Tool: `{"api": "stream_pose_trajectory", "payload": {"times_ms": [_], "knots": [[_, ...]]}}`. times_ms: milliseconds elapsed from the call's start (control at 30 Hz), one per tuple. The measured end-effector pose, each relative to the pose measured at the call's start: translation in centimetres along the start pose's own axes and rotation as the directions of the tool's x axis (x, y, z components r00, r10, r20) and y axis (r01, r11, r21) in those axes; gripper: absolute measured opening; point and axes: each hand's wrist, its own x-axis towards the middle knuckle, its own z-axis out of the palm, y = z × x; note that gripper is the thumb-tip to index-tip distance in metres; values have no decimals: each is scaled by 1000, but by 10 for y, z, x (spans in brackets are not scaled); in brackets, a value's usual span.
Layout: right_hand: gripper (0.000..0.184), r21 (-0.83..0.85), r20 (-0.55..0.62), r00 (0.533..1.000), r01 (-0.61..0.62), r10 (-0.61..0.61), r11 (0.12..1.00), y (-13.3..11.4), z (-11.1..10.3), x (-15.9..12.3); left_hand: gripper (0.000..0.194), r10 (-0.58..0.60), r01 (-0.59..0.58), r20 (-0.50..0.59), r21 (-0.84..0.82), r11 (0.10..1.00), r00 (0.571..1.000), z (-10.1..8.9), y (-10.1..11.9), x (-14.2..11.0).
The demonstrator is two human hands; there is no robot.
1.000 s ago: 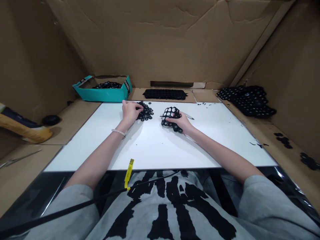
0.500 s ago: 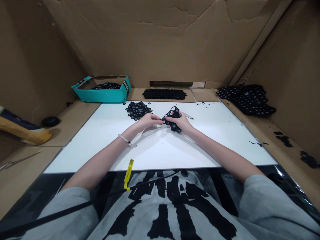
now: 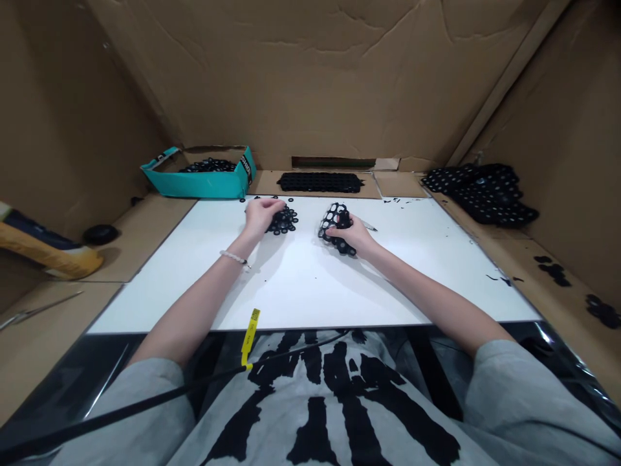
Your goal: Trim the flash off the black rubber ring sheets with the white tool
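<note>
**Holed black sheet [image 3: 330, 223] clenched in the right hand [image 3: 354, 234], above the white board [image 3: 150, 304]**
Left hand [image 3: 262, 215] lies cupped over a heap of black rings [image 3: 286, 221] near the board's far edge; whether it grips any is hidden. More rings sit in a teal box [image 3: 208, 169], and a large pile of holed sheets [image 3: 485, 194] lies at right, so much looks unworked.

nothing legible; teal box [image 3: 204, 188] bears blurred white letters
</note>
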Motion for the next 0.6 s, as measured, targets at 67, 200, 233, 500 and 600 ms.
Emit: {"api": "stream_pose_trajectory", "payload": {"times_ms": [67,200,233,500,600], "knots": [[50,-15,-36,999,15,-16,1000,2,-3,3,27,51,-46,-68,78,996,996,-12,-7,10],[49,4,-37,999,6,-6,1000,5,-3,3,18,165,-160,23,405,900,986,-23,-13,16],[49,4,-33,999,1,0,1000,5,-2,2,18,186,-175,24,477,862,982,-22,-13,14],[47,33,1,1000,23,-23,999,8,4,-1,28,313,-467,400,381,798,861,11,23,-31],[47,55,54,997,57,-60,997,7,6,-4,32,186,-350,532,226,909,826,23,32,-44]]}}
